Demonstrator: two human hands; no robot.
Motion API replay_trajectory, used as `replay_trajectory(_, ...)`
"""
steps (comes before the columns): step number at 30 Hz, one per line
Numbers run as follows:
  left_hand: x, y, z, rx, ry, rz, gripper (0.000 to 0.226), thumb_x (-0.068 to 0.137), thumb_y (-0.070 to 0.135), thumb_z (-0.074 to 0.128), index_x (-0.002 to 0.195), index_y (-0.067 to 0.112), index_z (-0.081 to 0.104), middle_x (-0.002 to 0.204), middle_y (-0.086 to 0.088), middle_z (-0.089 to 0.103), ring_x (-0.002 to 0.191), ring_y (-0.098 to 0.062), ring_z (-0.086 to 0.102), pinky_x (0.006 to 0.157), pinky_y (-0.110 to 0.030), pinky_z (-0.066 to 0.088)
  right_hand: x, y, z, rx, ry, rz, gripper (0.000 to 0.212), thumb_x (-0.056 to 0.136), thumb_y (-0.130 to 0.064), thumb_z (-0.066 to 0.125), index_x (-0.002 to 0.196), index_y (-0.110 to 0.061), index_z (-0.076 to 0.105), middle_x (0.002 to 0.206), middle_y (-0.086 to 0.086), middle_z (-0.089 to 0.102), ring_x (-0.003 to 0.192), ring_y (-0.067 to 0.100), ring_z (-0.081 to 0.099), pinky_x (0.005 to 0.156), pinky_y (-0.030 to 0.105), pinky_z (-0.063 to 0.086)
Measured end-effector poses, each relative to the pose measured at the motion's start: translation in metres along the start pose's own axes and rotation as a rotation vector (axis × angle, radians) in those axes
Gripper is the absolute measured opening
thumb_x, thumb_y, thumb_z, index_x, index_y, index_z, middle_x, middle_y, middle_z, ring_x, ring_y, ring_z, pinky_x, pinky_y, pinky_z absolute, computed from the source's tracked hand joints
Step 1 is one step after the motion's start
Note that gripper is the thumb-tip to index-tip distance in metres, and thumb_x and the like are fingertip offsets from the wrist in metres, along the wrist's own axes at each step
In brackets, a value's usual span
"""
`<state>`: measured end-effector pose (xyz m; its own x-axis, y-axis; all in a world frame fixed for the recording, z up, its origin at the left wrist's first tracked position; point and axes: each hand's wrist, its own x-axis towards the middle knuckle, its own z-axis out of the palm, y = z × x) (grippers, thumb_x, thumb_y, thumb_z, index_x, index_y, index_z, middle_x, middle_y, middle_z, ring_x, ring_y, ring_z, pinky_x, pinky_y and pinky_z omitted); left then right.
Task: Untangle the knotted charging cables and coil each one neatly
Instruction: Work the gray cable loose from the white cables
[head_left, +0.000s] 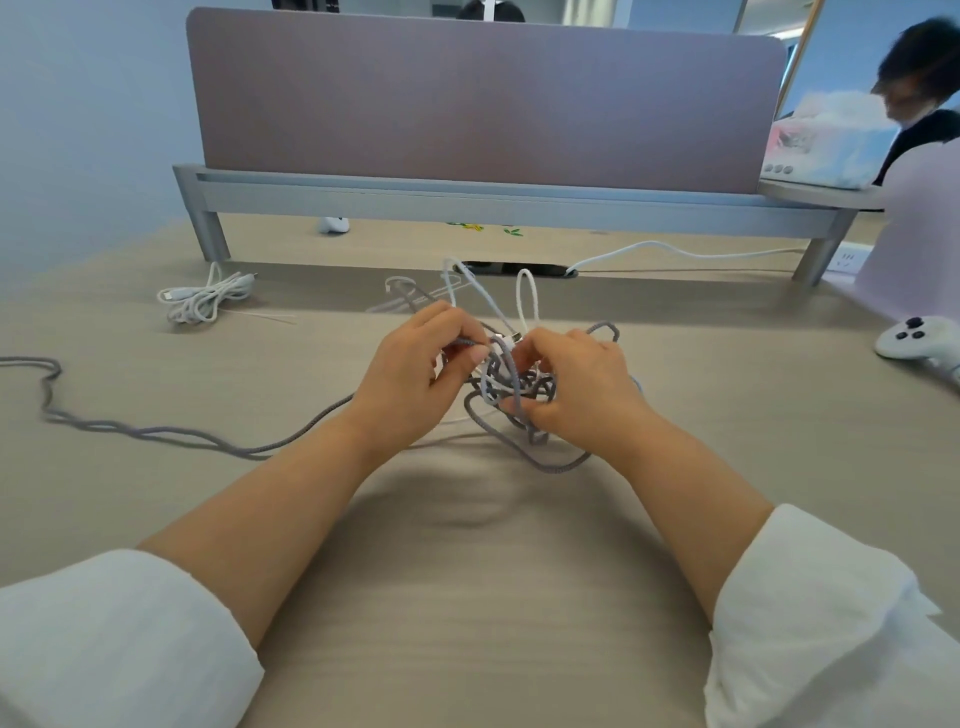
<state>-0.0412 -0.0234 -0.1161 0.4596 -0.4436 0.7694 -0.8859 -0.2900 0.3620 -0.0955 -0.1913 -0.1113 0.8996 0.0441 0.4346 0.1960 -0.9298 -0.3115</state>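
A knot of grey braided cable (524, 436) and white cable (525, 291) sits at the middle of the wooden desk (467, 597). My left hand (415, 374) pinches a grey strand near a silver plug (506, 340). My right hand (582, 389) grips the tangle from the right, with fingers curled into grey and white loops. White loops stand up behind the hands. A long grey tail (156, 431) runs off to the left edge. A coiled white cable (200, 301) lies apart at the far left.
A grey desk shelf (467, 200) with a mauve partition (483, 98) spans the back. A white cord (675, 252) leads from a cable slot (511, 269). A white game controller (919, 340) lies at right. A person sits at far right, by a tissue box (826, 137).
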Motion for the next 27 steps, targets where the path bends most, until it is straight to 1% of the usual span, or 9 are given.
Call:
replay_trajectory(2,0.0,0.003,-0.001,-0.041,0.003,-0.026,0.007,0.086,0.01,0.054,0.081,0.006,0.058,0.074,0.016,0.052,0.069,0.004,0.05,0.061,-0.007,0.037,-0.001,-0.001,-0.001,-0.085,-0.003,0.02,0.031,0.075,-0.043,0.071,0.096,-0.029,0.054,0.081,-0.017,0.048,0.09,0.013,0.041,0.081,0.033,0.024)
replay_trajectory(5,0.001,0.007,-0.003,-0.124,0.014,-0.118,0.007,0.087,0.015,0.052,0.081,0.018,0.056,0.074,0.008,0.063,0.069,-0.01,0.06,0.062,-0.023,0.048,-0.003,-0.001,-0.002,-0.213,0.146,-0.001,0.018,0.077,-0.037,0.068,0.086,-0.026,0.056,0.072,-0.012,0.048,0.082,0.018,0.045,0.076,0.033,0.018)
replay_trajectory(6,0.001,0.008,-0.003,-0.151,0.025,-0.146,0.011,0.087,0.016,0.052,0.079,0.023,0.053,0.075,0.008,0.065,0.07,-0.011,0.062,0.064,-0.024,0.048,-0.003,-0.001,-0.002,-0.241,0.221,-0.012,0.015,0.075,-0.031,0.069,0.081,-0.023,0.057,0.067,-0.01,0.048,0.077,0.022,0.048,0.071,0.032,0.015)
replay_trajectory(10,0.003,0.01,-0.005,-0.188,0.057,-0.224,0.023,0.092,0.006,0.051,0.078,0.023,0.047,0.079,0.012,0.064,0.076,0.008,0.061,0.065,-0.007,0.041,-0.003,0.002,-0.003,-0.301,0.481,0.002,0.018,0.066,-0.014,0.073,0.069,-0.017,0.056,0.049,-0.003,0.052,0.047,0.026,0.048,0.065,0.034,0.016)
replay_trajectory(14,0.004,0.008,-0.006,-0.174,0.052,-0.296,0.021,0.089,0.011,0.052,0.073,0.024,0.047,0.078,0.003,0.066,0.068,-0.004,0.057,0.065,-0.022,0.044,-0.003,0.009,-0.005,-0.304,0.596,0.05,0.023,0.06,-0.01,0.077,0.069,-0.016,0.056,0.051,-0.003,0.056,0.045,0.025,0.053,0.067,0.034,0.02)
replay_trajectory(17,0.004,0.006,-0.007,-0.086,-0.07,-0.409,0.023,0.083,0.008,0.056,0.065,0.02,0.048,0.054,0.01,0.055,0.049,-0.007,0.042,0.054,-0.023,0.035,-0.003,0.015,0.003,-0.24,0.478,-0.003,0.026,0.06,-0.014,0.078,0.075,-0.015,0.056,0.064,0.0,0.061,0.055,0.027,0.058,0.07,0.034,0.025)
replay_trajectory(22,0.001,0.003,-0.008,0.181,-0.332,-0.394,0.025,0.084,0.03,0.064,0.061,0.026,0.054,0.045,0.007,0.039,0.047,-0.008,0.036,0.05,-0.025,0.027,-0.002,0.016,0.01,-0.134,0.048,0.07,0.045,0.075,-0.028,0.066,0.116,-0.023,0.049,0.119,-0.006,0.053,0.108,0.02,0.052,0.085,0.031,0.025)
replay_trajectory(25,0.004,0.003,-0.008,0.211,-0.378,-0.422,0.033,0.087,0.035,0.06,0.056,0.024,0.053,0.047,0.003,0.037,0.048,-0.011,0.034,0.049,-0.028,0.025,-0.005,0.011,0.003,0.03,-0.069,0.1,0.053,0.07,-0.039,0.05,0.123,-0.031,0.047,0.119,-0.011,0.055,0.112,0.013,0.048,0.092,0.031,0.022)
replay_trajectory(27,0.004,0.003,-0.006,0.244,-0.44,-0.452,0.031,0.089,0.034,0.057,0.06,0.023,0.056,0.048,0.003,0.038,0.049,-0.011,0.035,0.052,-0.029,0.027,-0.005,0.009,-0.002,0.085,-0.043,0.117,0.052,0.068,-0.038,0.035,0.117,-0.035,0.053,0.109,-0.016,0.056,0.107,0.011,0.044,0.091,0.033,0.02)
